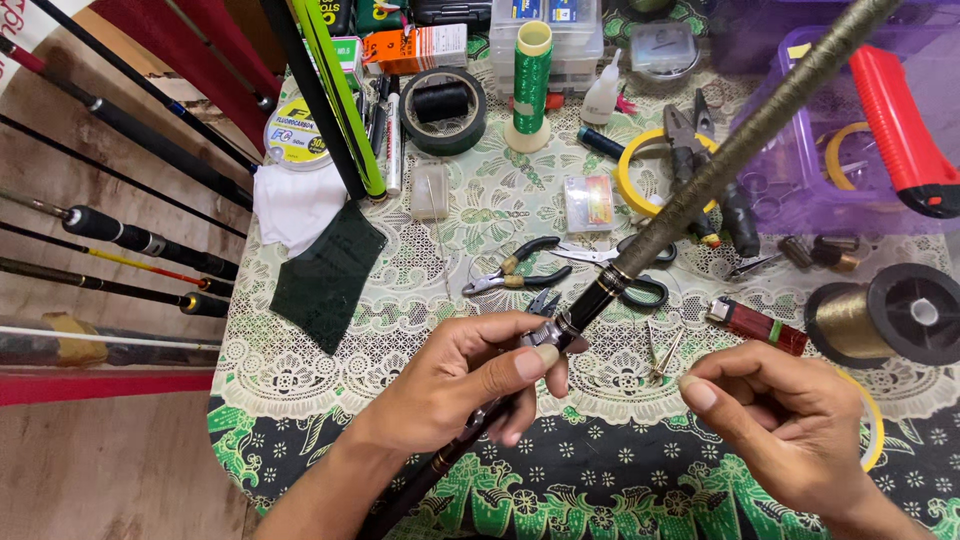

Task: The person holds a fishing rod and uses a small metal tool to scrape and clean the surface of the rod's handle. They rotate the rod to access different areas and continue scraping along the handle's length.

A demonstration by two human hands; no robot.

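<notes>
Left hand (470, 385): fingers clamped on fishing rod (700, 180) at silver fitting (548, 333), above worktop (420, 260) | Right hand (790, 420): fingers pinched together, contents indiscernible | Handle wrapped; fitting work unfinished, judged.

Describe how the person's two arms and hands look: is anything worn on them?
Both forearms are bare as far as the picture shows, with no sleeves in view. The left hand and the right hand wear no gloves, and no ring, watch or bracelet is visible. The fingernails are short and plain.
</notes>
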